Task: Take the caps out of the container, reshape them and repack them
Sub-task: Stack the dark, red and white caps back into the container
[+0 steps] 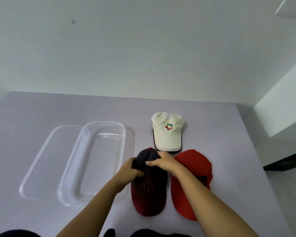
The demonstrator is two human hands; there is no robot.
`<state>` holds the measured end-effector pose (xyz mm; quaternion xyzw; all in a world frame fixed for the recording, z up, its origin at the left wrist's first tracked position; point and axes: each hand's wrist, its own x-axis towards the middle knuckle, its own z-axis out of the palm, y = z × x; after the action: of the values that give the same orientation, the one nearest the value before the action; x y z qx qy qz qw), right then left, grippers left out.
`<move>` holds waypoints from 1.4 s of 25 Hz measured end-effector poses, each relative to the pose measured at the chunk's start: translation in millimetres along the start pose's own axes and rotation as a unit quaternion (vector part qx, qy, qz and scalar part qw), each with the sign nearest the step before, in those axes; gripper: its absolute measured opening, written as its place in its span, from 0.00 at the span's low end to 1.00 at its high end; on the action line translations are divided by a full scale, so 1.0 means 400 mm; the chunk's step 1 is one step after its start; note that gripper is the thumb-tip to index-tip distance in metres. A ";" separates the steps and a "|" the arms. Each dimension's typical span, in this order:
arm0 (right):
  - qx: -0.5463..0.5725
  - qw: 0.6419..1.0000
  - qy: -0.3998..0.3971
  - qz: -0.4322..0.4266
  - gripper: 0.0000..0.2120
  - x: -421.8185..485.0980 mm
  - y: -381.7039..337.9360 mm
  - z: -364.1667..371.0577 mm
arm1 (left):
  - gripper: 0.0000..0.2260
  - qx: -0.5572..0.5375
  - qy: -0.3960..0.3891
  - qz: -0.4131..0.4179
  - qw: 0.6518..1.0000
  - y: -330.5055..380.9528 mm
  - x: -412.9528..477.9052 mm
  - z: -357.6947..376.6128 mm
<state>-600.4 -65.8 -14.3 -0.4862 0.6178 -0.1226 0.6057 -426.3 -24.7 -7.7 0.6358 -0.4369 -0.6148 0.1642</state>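
Both your hands, left hand [132, 170] and right hand [161, 160], grip pinching the dark cap's [149, 189] soft crown, right of the container [92, 161]. It looks light and floppy; hold the stiffer brim.

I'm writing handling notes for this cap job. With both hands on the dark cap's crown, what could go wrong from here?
The left hand and right hand both squeeze the dark cap, so pressing too hard might crease its crown instead of rounding it. The red cap lies close beside it under the right forearm and could get nudged. The clear container sits near the left forearm and might be knocked.
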 end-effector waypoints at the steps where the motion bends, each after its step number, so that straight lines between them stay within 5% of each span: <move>1: 0.016 1.000 -0.021 -0.011 0.24 -0.007 0.007 -0.005 | 0.24 0.000 -0.007 0.014 1.000 -0.001 -0.013 -0.005; 5: 0.009 0.994 -0.091 -0.065 0.21 -0.050 0.024 -0.005 | 0.11 0.019 -0.047 0.053 0.997 -0.010 -0.059 -0.040; 9: 0.074 0.985 -0.119 -0.100 0.19 -0.111 0.003 -0.026 | 0.11 0.080 -0.085 0.083 0.990 0.030 -0.087 -0.054; 14: 0.090 0.972 -0.066 -0.205 0.18 -0.183 -0.103 -0.061 | 0.24 0.123 -0.141 0.101 0.977 0.171 -0.143 -0.113; 22: 0.075 0.952 0.006 -0.296 0.21 -0.208 -0.236 0.024 | 0.22 0.091 -0.125 0.132 0.979 0.219 -0.225 -0.239; 28: 0.148 0.945 0.113 -0.271 0.15 -0.172 -0.283 0.192 | 0.16 0.083 -0.078 0.135 0.984 0.169 -0.241 -0.418; 31: 0.104 0.959 0.194 -0.180 0.15 -0.137 -0.214 0.290 | 0.15 0.071 -0.053 0.130 0.988 0.135 -0.208 -0.523; 35: -0.038 0.993 0.113 0.004 0.30 -0.120 -0.091 0.443 | 0.15 0.096 -0.094 0.095 0.986 0.057 -0.121 -0.554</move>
<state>-440.2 29.5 0.9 -0.4889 0.6887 -0.1508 0.5137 -222.8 -73.8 82.1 0.5431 -0.5659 -0.6089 0.1186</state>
